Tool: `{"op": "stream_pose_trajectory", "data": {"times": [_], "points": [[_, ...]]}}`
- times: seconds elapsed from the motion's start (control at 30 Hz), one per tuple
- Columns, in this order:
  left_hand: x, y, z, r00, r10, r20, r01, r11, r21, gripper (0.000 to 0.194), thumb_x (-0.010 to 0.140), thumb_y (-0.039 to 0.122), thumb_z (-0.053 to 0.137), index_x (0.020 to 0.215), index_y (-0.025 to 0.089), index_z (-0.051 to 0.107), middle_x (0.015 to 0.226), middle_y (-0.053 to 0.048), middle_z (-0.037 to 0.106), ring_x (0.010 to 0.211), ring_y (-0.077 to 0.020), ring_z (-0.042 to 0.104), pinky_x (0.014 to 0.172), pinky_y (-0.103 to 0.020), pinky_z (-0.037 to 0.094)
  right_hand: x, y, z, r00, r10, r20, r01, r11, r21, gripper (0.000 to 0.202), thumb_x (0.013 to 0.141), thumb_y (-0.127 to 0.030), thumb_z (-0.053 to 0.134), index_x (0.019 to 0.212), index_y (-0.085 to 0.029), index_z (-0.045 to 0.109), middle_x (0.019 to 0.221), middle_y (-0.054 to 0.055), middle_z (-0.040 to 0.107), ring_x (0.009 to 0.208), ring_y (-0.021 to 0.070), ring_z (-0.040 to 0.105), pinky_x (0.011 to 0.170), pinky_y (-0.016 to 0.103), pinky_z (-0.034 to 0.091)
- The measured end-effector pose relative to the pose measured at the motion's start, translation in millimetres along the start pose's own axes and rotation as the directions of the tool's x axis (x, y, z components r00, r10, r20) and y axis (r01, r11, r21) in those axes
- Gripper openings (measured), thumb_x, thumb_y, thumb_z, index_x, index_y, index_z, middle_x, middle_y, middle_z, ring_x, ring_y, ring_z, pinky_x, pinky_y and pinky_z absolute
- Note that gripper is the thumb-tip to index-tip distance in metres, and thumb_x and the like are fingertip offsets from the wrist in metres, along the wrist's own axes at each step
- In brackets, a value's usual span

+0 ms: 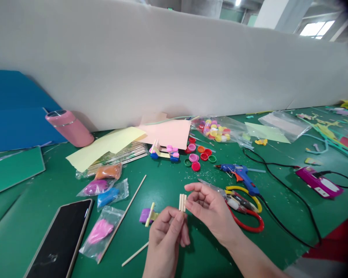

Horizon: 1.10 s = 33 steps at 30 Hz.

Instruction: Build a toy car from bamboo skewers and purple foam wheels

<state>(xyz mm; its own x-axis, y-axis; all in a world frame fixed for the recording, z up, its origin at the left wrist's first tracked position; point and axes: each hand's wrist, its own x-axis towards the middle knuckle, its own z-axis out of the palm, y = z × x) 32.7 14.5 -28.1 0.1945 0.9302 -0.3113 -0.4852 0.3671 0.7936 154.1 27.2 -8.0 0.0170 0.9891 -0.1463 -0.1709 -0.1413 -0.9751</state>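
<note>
My left hand (168,235) pinches a small bundle of short, pale wooden sticks (181,202) upright between thumb and fingers. Close on the right is my right hand (207,208), its fingers curved and apart, the thumb tip against or just beside the rightmost stick. Behind my left hand lies a small purple piece (145,215) with a pale yellow stick piece (150,214) across it. A thin wooden rod (124,216) slants over the green table to the left. A shorter wooden rod (135,253) runs partly behind my left hand.
Pliers with red handles (249,227) and a blue glue gun (242,173) lie right, its cord trailing near a purple power strip (319,181). Bottle caps (195,166) and a small wheeled model (164,152) sit ahead. Left are clay bags (100,231), a phone (60,239) and a pink bottle (71,129).
</note>
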Motion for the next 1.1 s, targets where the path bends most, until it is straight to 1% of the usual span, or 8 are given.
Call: {"op": "stream_pose_trajectory", "data": {"times": [0.1,0.2,0.33,0.43,0.57,0.7,0.83,1.1], "points": [[2,-1,-1.9,1.000,0.000,0.021,0.000,1.000,-0.030,0.023,0.071,0.034,0.067,0.060,0.016,0.057,0.038,0.005,0.051,0.038,-0.0060,0.038,0.046,-0.020,0.028,-2,3,-3,0.999,-0.045,0.025,0.046,0.999,-0.013,0.028,0.072,-0.030,0.067,0.097,-0.020,0.058,0.073,-0.002,0.054,0.065,0.0109,0.051,0.059,0.023,0.043],[3,-2,-3.7,0.999,0.006,0.031,-0.005,0.999,-0.045,0.025,0.071,0.034,0.066,0.058,0.015,0.056,0.037,0.005,0.051,0.039,-0.0060,0.038,0.045,-0.019,0.027,-5,6,-7,0.987,-0.150,0.063,0.157,0.978,-0.140,0.029,0.074,-0.027,0.066,0.102,-0.023,0.058,0.081,0.000,0.052,0.069,0.0123,0.050,0.062,0.024,0.043],[2,-2,-4.2,0.999,-0.003,0.035,0.004,0.999,-0.035,0.024,0.071,0.034,0.066,0.060,0.015,0.057,0.038,0.005,0.050,0.039,-0.0055,0.038,0.045,-0.019,0.027,-7,6,-12,0.945,-0.305,0.116,0.326,0.886,-0.330,0.035,0.076,-0.024,0.065,0.110,-0.029,0.056,0.083,-0.001,0.048,0.074,0.0135,0.048,0.074,0.028,0.042],[2,-1,-3.6,0.999,-0.006,0.041,0.007,1.000,-0.029,0.024,0.070,0.035,0.067,0.060,0.015,0.058,0.038,0.005,0.050,0.038,-0.0055,0.038,0.045,-0.018,0.027,-7,4,-14,0.920,-0.360,0.154,0.391,0.827,-0.404,0.036,0.076,-0.023,0.064,0.111,-0.029,0.056,0.086,-0.001,0.047,0.070,0.0130,0.046,0.075,0.029,0.041],[1,0,-1.8,1.000,-0.006,0.023,0.007,0.999,-0.031,0.024,0.070,0.034,0.067,0.061,0.015,0.058,0.037,0.005,0.049,0.039,-0.0056,0.038,0.045,-0.018,0.028,-6,2,-14,0.909,-0.371,0.189,0.416,0.797,-0.438,0.035,0.078,-0.022,0.062,0.111,-0.028,0.056,0.091,0.001,0.047,0.072,0.0135,0.047,0.073,0.028,0.042],[-1,1,0.7,1.000,-0.011,-0.003,0.011,0.999,-0.032,0.024,0.068,0.035,0.069,0.060,0.015,0.057,0.037,0.005,0.049,0.039,-0.0057,0.038,0.045,-0.018,0.029,-6,3,-15,0.901,-0.392,0.188,0.434,0.780,-0.452,0.033,0.078,-0.023,0.061,0.110,-0.029,0.057,0.092,0.001,0.047,0.071,0.0137,0.047,0.073,0.029,0.043],[-1,1,1.6,1.000,-0.013,0.002,0.013,0.999,-0.039,0.025,0.067,0.035,0.069,0.058,0.015,0.057,0.037,0.005,0.049,0.039,-0.0053,0.037,0.046,-0.018,0.029,-6,4,-17,0.889,-0.416,0.190,0.455,0.757,-0.469,0.033,0.078,-0.024,0.061,0.110,-0.030,0.057,0.091,0.002,0.047,0.069,0.0141,0.048,0.073,0.030,0.045],[-1,1,0.8,1.000,-0.023,0.014,0.024,0.998,-0.057,0.023,0.069,0.033,0.069,0.059,0.015,0.057,0.038,0.005,0.050,0.040,-0.0052,0.038,0.046,-0.019,0.028,-5,6,-18,0.877,-0.434,0.206,0.476,0.729,-0.492,0.032,0.079,-0.023,0.060,0.110,-0.028,0.057,0.092,0.002,0.048,0.069,0.0136,0.049,0.069,0.028,0.045]]}}
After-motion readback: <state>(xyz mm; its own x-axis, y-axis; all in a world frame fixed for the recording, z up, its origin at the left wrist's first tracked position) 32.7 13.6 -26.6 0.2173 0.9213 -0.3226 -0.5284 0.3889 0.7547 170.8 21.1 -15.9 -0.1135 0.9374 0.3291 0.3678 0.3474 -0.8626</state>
